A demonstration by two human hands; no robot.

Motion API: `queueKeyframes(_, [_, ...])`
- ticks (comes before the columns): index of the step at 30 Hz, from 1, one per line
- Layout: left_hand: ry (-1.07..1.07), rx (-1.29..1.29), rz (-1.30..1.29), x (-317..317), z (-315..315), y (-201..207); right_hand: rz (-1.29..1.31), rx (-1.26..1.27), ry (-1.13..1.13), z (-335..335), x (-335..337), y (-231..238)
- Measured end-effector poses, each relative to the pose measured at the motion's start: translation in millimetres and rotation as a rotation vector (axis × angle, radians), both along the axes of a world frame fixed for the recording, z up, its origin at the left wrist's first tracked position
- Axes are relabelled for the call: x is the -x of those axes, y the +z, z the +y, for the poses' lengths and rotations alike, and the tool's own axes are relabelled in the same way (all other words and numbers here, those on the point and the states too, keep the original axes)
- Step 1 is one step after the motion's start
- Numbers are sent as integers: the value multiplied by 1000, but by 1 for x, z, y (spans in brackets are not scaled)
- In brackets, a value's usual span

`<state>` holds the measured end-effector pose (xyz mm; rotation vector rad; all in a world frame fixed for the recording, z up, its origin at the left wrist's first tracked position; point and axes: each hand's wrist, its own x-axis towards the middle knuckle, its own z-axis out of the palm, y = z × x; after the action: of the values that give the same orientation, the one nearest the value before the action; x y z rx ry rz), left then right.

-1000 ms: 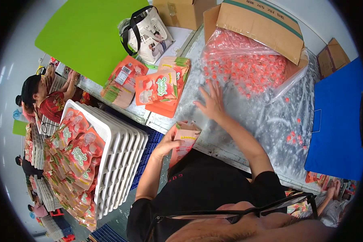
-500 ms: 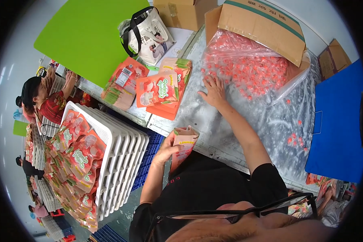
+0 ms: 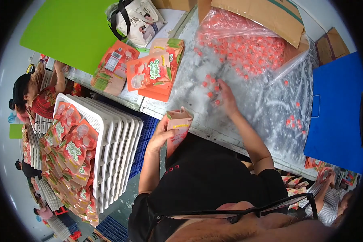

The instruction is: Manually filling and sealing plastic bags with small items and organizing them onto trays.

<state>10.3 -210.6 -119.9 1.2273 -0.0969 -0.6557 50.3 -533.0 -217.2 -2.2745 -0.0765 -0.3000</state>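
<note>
A pouch [image 3: 180,128] is held upright by the left hand [image 3: 159,135], closed around its side, just off the near edge of the worktop [image 3: 266,129]. The right hand [image 3: 228,99] is half curled beside loose red pieces [image 3: 210,94]; whether any are gripped cannot be told. Pouches are already heaped in the tray [image 3: 103,133]; flat pouches [image 3: 154,71] are left toward the worktop's left edge, and plentiful pieces beside the box [image 3: 266,16]. Green-and-white lettering is printed on the pouches; one bears a barcode label [image 3: 113,60].
</note>
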Motion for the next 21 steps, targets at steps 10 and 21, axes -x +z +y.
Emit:
queueKeyframes(10, [-24,27,-26,0,1,3,-67,-3,97,-15,20,10])
queueKeyframes(21, [31,-9,-49,2,3,1,-161,174,109,-7,44,25])
